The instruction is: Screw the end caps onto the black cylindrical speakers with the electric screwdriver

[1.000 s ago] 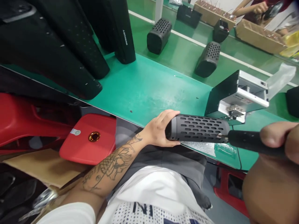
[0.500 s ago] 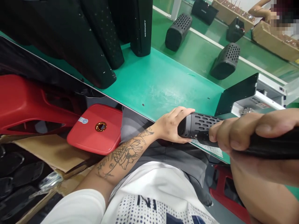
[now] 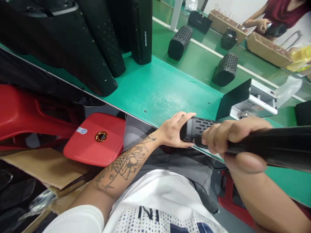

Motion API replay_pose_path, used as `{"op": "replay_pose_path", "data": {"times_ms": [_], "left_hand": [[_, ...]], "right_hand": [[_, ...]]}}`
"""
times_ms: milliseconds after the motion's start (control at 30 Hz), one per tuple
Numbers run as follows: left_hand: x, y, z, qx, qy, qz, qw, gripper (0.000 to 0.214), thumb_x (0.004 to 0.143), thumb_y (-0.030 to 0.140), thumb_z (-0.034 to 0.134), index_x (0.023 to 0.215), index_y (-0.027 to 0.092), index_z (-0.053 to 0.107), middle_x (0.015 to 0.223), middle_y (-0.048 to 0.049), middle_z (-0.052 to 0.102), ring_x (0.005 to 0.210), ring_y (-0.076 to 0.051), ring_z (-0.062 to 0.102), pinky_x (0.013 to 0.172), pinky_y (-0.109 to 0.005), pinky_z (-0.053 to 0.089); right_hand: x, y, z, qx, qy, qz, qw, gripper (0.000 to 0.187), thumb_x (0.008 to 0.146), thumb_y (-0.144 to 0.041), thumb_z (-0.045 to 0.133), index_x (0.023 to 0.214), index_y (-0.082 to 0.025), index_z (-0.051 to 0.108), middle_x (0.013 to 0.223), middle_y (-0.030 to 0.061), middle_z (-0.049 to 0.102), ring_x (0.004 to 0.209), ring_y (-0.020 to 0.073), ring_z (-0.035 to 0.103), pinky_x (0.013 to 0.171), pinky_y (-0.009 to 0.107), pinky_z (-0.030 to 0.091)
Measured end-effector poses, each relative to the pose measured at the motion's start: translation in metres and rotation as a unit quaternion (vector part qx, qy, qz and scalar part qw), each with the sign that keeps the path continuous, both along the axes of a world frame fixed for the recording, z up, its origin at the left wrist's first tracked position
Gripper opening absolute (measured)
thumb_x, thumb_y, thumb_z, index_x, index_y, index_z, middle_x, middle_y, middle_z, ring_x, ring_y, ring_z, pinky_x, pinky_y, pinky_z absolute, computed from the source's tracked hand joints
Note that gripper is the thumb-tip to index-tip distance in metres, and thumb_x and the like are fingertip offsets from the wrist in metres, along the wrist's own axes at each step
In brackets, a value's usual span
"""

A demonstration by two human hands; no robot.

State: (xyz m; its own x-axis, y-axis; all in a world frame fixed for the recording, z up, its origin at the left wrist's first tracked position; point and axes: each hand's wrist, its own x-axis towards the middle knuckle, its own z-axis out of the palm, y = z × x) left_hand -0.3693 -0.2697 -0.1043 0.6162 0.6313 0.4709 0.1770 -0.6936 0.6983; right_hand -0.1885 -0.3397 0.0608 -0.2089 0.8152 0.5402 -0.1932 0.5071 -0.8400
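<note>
My left hand [image 3: 175, 129] grips the near end of a black perforated speaker housing [image 3: 199, 127] that lies along the front edge of the green bench [image 3: 155, 90]. In my right hand [image 3: 233, 142] is a black electric screwdriver [image 3: 274, 147], fingers wrapped round its barrel. Its tip [image 3: 197, 141] touches the housing's side close to my left hand. Most of the housing is hidden behind my right hand.
Tall black speaker shells [image 3: 102, 48] stand at the bench's left. More perforated housings [image 3: 179, 38] lie on the far belt. A metal fixture box [image 3: 250, 98] sits at the right. Beyond it another person [image 3: 274, 19] works by cardboard trays [image 3: 267, 48]. A red stool [image 3: 97, 139] stands under the bench.
My right hand has slid the screwdriver leftward along the housing, from its right end to near my left hand. The left hand has kept its grip.
</note>
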Motion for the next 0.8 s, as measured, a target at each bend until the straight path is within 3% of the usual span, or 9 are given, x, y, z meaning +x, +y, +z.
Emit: {"op": "replay_pose_path", "data": {"times_ms": [100, 233, 300, 400, 467, 533, 600, 700, 800], "left_hand": [[0.0, -0.022, 0.001, 0.038, 0.012, 0.054, 0.998, 0.128, 0.095, 0.074, 0.096, 0.193, 0.023, 0.031, 0.173, -0.0249, 0.062, 0.159, -0.047, 0.07, 0.132, -0.062, 0.065], [-0.001, -0.096, -0.004, 0.076, 0.023, 0.192, 0.978, 0.139, 0.102, 0.089, 0.085, 0.198, 0.018, 0.014, 0.176, -0.0335, 0.059, 0.16, -0.054, 0.069, 0.128, -0.07, 0.068], [-0.001, -0.135, -0.009, 0.095, 0.012, 0.174, 0.98, 0.121, 0.11, 0.079, 0.077, 0.197, 0.015, 0.023, 0.173, -0.0338, 0.062, 0.155, -0.054, 0.073, 0.117, -0.067, 0.074], [0.012, -0.165, -0.012, 0.114, 0.004, 0.035, 0.993, 0.088, 0.109, 0.047, 0.075, 0.187, 0.017, 0.047, 0.167, -0.0271, 0.07, 0.143, -0.043, 0.082, 0.107, -0.055, 0.08], [0.031, -0.159, -0.004, 0.155, 0.024, -0.083, 0.984, 0.062, 0.104, 0.032, 0.079, 0.165, 0.022, 0.07, 0.16, -0.0198, 0.078, 0.129, -0.034, 0.087, 0.103, -0.045, 0.081], [0.054, -0.138, 0.013, 0.242, 0.039, -0.176, 0.953, 0.035, 0.104, 0.026, 0.083, 0.138, 0.026, 0.084, 0.154, -0.0148, 0.083, 0.123, -0.029, 0.087, 0.105, -0.037, 0.079], [0.074, -0.109, 0.038, 0.329, 0.044, -0.2, 0.922, 0.028, 0.108, 0.026, 0.083, 0.135, 0.029, 0.087, 0.164, -0.0119, 0.081, 0.138, -0.029, 0.082, 0.119, -0.036, 0.073], [0.092, -0.065, 0.079, 0.302, 0.144, -0.151, 0.93, 0.068, 0.104, 0.04, 0.092, 0.166, 0.022, 0.073, 0.178, -0.0192, 0.07, 0.161, -0.039, 0.068, 0.14, -0.056, 0.056], [0.099, -0.033, 0.106, 0.231, 0.274, -0.124, 0.926, 0.108, 0.087, 0.067, 0.106, 0.168, 0.009, 0.067, 0.149, -0.0273, 0.079, 0.138, -0.048, 0.075, 0.131, -0.066, 0.054]], "right_hand": [[-0.002, -0.007, 0.005, -0.007, 0.016, -0.013, 1.0, 0.035, 0.091, -0.051, 0.11, 0.095, -0.028, 0.084, 0.063, -0.005, 0.073, 0.041, 0.0184, 0.065, 0.048, 0.035, 0.063], [0.035, -0.011, 0.025, -0.013, 0.045, -0.119, 0.992, 0.043, 0.099, -0.069, 0.101, 0.105, -0.028, 0.089, 0.065, -0.0059, 0.071, 0.042, 0.0179, 0.062, 0.05, 0.039, 0.065], [0.074, 0.003, 0.033, 0.079, 0.064, -0.24, 0.965, 0.048, 0.101, -0.073, 0.097, 0.106, -0.026, 0.087, 0.063, -0.0065, 0.068, 0.041, 0.0172, 0.059, 0.045, 0.037, 0.061], [0.141, 0.04, 0.032, 0.188, 0.065, -0.44, 0.876, 0.052, 0.094, -0.073, 0.101, 0.1, -0.025, 0.082, 0.06, -0.0071, 0.062, 0.043, 0.0158, 0.057, 0.041, 0.031, 0.054], [0.18, 0.064, 0.022, 0.183, 0.054, -0.47, 0.862, 0.056, 0.088, -0.074, 0.103, 0.093, -0.025, 0.078, 0.055, -0.0058, 0.06, 0.042, 0.0172, 0.057, 0.038, 0.031, 0.05], [0.206, 0.078, 0.008, 0.165, 0.048, -0.474, 0.864, 0.06, 0.086, -0.079, 0.102, 0.087, -0.027, 0.073, 0.052, -0.0042, 0.059, 0.038, 0.0171, 0.054, 0.034, 0.031, 0.046], [0.217, 0.08, -0.006, 0.14, 0.042, -0.468, 0.872, 0.059, 0.086, -0.076, 0.105, 0.084, -0.028, 0.071, 0.053, -0.003, 0.06, 0.039, 0.0171, 0.054, 0.035, 0.033, 0.048], [0.216, 0.07, -0.018, 0.103, 0.039, -0.454, 0.884, 0.052, 0.087, -0.066, 0.108, 0.085, -0.027, 0.075, 0.059, -0.0015, 0.063, 0.044, 0.0189, 0.06, 0.041, 0.038, 0.057], [0.207, 0.059, -0.018, 0.09, 0.05, -0.452, 0.886, 0.051, 0.085, -0.064, 0.109, 0.086, -0.025, 0.077, 0.058, -0.0011, 0.063, 0.043, 0.0192, 0.06, 0.042, 0.038, 0.057]]}}
